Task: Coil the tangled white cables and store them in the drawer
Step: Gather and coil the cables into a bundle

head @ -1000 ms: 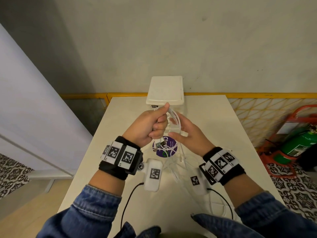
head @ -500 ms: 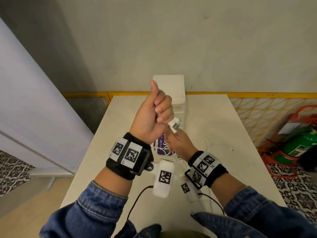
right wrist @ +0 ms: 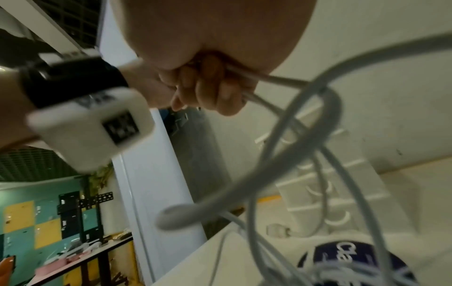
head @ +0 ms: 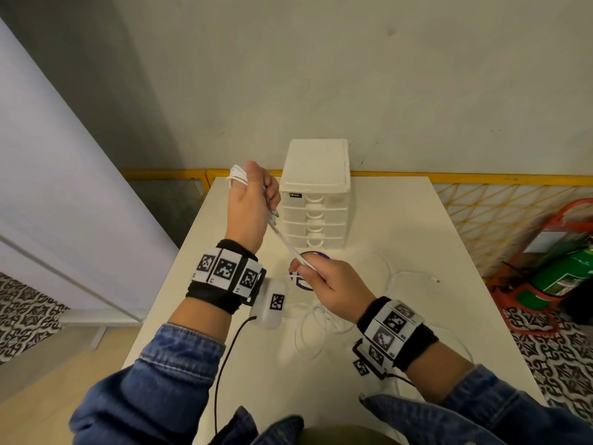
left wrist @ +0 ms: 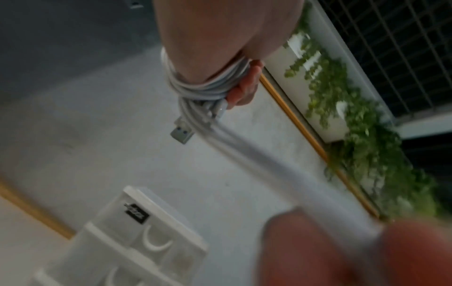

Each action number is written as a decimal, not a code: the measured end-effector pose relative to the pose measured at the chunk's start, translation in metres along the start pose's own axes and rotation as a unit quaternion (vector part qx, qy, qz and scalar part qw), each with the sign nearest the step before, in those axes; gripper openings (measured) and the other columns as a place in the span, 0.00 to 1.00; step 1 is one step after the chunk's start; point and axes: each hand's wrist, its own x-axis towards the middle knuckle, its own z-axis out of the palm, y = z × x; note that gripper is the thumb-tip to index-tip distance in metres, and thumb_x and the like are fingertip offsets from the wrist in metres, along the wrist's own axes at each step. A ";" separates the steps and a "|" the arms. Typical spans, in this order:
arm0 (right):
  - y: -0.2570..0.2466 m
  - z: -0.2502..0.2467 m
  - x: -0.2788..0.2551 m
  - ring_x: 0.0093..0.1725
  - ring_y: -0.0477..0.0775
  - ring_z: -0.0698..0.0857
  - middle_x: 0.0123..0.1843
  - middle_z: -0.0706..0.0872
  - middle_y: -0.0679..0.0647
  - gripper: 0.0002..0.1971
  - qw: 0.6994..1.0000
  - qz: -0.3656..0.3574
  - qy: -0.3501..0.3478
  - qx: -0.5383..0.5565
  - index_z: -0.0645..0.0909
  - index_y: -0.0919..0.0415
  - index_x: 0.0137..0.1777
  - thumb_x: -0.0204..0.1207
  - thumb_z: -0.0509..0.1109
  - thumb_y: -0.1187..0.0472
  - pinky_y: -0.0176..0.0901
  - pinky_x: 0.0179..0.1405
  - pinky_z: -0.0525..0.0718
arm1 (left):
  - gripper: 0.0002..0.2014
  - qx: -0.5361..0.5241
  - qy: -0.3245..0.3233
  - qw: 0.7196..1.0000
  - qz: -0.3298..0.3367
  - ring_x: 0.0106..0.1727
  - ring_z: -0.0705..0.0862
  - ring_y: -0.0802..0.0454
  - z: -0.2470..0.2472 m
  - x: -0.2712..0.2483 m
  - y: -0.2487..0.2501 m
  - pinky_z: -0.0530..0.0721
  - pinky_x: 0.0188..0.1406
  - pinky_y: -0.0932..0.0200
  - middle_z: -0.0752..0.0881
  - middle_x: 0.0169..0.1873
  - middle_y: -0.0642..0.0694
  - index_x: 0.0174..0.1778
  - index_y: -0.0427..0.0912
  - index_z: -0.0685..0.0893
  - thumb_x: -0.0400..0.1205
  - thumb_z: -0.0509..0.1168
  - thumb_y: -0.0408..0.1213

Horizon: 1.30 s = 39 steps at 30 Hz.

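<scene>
My left hand (head: 256, 200) is raised beside the white drawer unit (head: 316, 194) and grips a white cable coil (head: 236, 175) wound around it. In the left wrist view the coil (left wrist: 205, 87) wraps the hand, and a USB plug (left wrist: 182, 133) hangs from it. A taut stretch of the cable (head: 287, 244) runs down to my right hand (head: 309, 273), which pinches it above the table. In the right wrist view the curled fingers (right wrist: 215, 92) hold the cable while loose loops (right wrist: 305, 135) dangle below. More white cable (head: 321, 329) lies tangled on the table. All the drawers look shut.
A round purple disc (head: 303, 282) lies on the white table (head: 401, 220) in front of the drawer unit. A cable end (head: 414, 277) trails to the right. A green fire extinguisher (head: 558, 274) stands on the floor beyond the table's right edge.
The hands were close together in front of the drawer unit. The left hand has swung up and left with the coil, the right hand has dropped, and the cable is now taut between them.
</scene>
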 end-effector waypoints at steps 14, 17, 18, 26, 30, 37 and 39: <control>-0.026 -0.046 0.022 0.36 0.48 0.85 0.33 0.87 0.47 0.07 0.995 -0.060 0.080 -0.022 0.77 0.48 0.43 0.78 0.60 0.49 0.50 0.41 0.83 | 0.40 0.227 -0.307 0.908 -0.173 0.15 0.71 0.48 0.005 -0.033 -0.019 0.72 0.21 0.60 0.74 0.09 0.47 0.13 0.44 0.77 0.85 0.38 0.60; -0.021 -0.054 0.025 0.36 0.49 0.85 0.34 0.86 0.48 0.01 0.994 -0.032 0.101 -0.002 0.73 0.41 0.44 0.75 0.63 0.48 0.51 0.41 0.83 | 0.39 0.103 -0.358 0.896 -0.243 0.10 0.64 0.55 0.011 -0.038 -0.024 0.63 0.13 0.67 0.70 0.10 0.49 0.23 0.40 0.77 0.81 0.34 0.64; -0.020 -0.055 0.025 0.39 0.49 0.85 0.36 0.86 0.48 0.02 0.994 -0.026 0.105 0.016 0.73 0.39 0.45 0.74 0.63 0.48 0.50 0.43 0.83 | 0.38 0.084 -0.363 0.892 -0.255 0.09 0.61 0.56 0.012 -0.038 -0.025 0.61 0.12 0.69 0.68 0.11 0.50 0.25 0.38 0.75 0.78 0.37 0.67; -0.006 -0.063 0.029 0.36 0.38 0.81 0.34 0.84 0.45 0.14 0.985 0.016 0.047 0.164 0.83 0.64 0.59 0.75 0.67 0.72 0.26 0.41 0.76 | 0.31 0.031 -0.392 0.881 -0.262 0.12 0.58 0.59 0.005 -0.045 -0.034 0.58 0.13 0.71 0.65 0.14 0.53 0.26 0.43 0.68 0.68 0.66 0.69; 0.000 -0.062 0.024 0.24 0.37 0.77 0.21 0.83 0.40 0.12 0.974 0.083 0.037 0.209 0.82 0.73 0.58 0.78 0.64 0.69 0.25 0.27 0.72 | 0.24 0.043 -0.373 0.882 -0.285 0.11 0.58 0.58 0.011 -0.051 -0.035 0.59 0.13 0.71 0.63 0.15 0.51 0.23 0.45 0.68 0.80 0.58 0.56; 0.016 -0.051 0.017 0.18 0.42 0.68 0.15 0.72 0.44 0.10 0.951 0.146 0.073 0.262 0.88 0.57 0.37 0.77 0.66 0.60 0.31 0.20 0.70 | 0.25 -0.150 -0.371 0.864 -0.304 0.10 0.60 0.63 0.008 -0.051 -0.029 0.60 0.11 0.72 0.66 0.13 0.56 0.23 0.47 0.70 0.74 0.65 0.63; 0.025 -0.044 0.009 0.19 0.44 0.69 0.15 0.71 0.43 0.17 0.946 0.179 0.088 0.255 0.86 0.46 0.31 0.79 0.65 0.63 0.33 0.22 0.69 | 0.24 -0.219 -0.363 0.852 -0.309 0.10 0.58 0.61 0.006 -0.048 -0.025 0.60 0.09 0.70 0.65 0.13 0.57 0.23 0.48 0.72 0.73 0.66 0.63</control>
